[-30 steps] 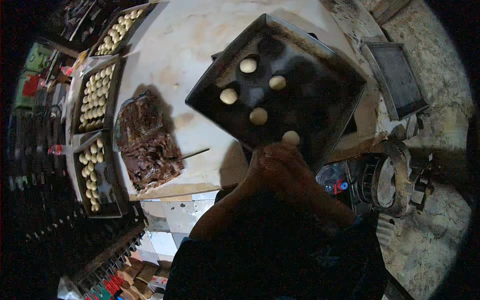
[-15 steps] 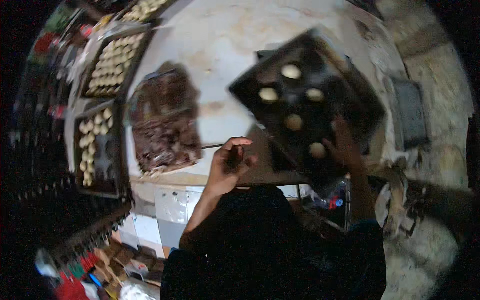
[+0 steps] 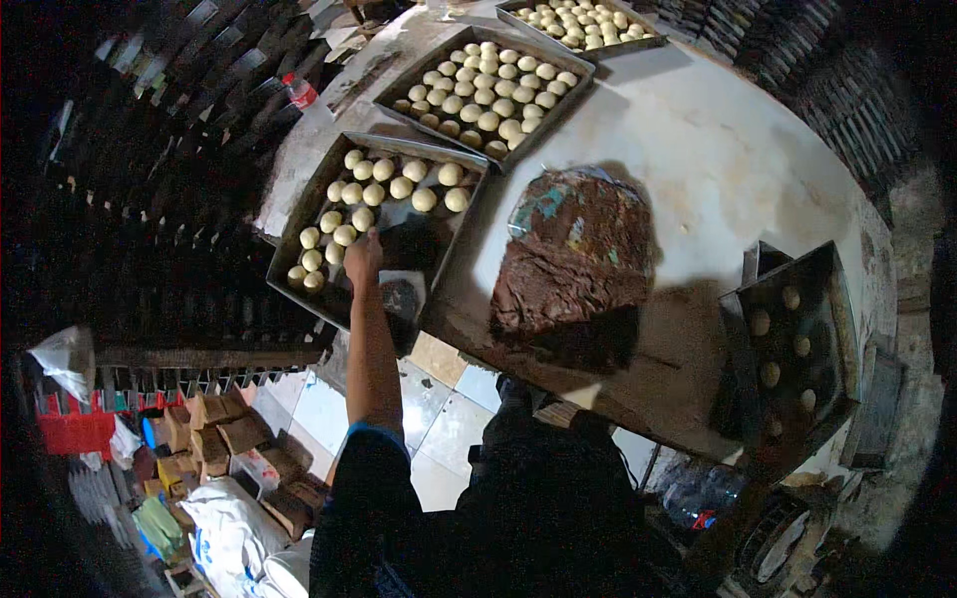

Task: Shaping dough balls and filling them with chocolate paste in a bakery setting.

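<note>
The left hand (image 3: 363,257) reaches down into a metal tray (image 3: 424,239), its fingers curled beside a pale dough ball (image 3: 362,218); whether it grips one cannot be told. The right hand (image 3: 787,444) is a dim shape in shadow by the near edge of a dark tray (image 3: 823,299), and its grip cannot be made out.

In the left hand's tray, more dough balls (image 3: 401,187) sit along the far and left sides. The dark tray on the right bears a few spaced-out balls (image 3: 760,322). Just beyond the left hand's tray stands a fuller tray (image 3: 554,108), its balls in close rows, and past that another filled tray (image 3: 538,31).

Between the two hands, a wrinkled brown mass (image 3: 573,267) lies on the pale table (image 3: 748,169), with a thin stick (image 3: 660,358) near it. A red-capped bottle (image 3: 299,92) stands at the upper left. Cardboard boxes (image 3: 239,432) and white sacks (image 3: 229,528) fill the lower left, next to floor tiles (image 3: 447,429).
</note>
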A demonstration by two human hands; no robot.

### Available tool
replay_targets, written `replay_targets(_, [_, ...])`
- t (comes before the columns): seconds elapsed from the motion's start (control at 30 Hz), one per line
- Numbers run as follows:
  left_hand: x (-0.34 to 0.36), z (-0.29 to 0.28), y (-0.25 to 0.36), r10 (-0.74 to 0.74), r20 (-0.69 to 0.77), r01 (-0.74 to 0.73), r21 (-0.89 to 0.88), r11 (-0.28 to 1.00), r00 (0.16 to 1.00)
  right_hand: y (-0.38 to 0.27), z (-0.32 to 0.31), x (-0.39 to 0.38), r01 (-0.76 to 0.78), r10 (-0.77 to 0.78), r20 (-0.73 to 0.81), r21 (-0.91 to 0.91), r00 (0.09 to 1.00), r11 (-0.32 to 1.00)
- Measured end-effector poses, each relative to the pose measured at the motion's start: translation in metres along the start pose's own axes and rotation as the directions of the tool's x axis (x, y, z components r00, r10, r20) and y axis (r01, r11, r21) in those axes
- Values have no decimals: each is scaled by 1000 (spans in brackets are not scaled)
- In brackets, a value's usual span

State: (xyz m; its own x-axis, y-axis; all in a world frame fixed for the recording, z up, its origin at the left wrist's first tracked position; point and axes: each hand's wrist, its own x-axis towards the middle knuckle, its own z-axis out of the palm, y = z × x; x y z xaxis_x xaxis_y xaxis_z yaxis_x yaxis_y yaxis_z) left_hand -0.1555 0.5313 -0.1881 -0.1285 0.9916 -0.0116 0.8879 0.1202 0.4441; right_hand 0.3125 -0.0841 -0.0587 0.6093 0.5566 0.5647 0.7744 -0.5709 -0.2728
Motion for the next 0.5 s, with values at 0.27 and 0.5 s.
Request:
replay_targets(0.27, [67,59,-3,-191,-285,58,-415,908,939,-75,-15,5,-1,14,149,-89,989,996])
replay_targets(0.5, [-265,-15,144,457,-119,-206,-968,145,882,-146,51,12,-521,-1,611,676,792,521])
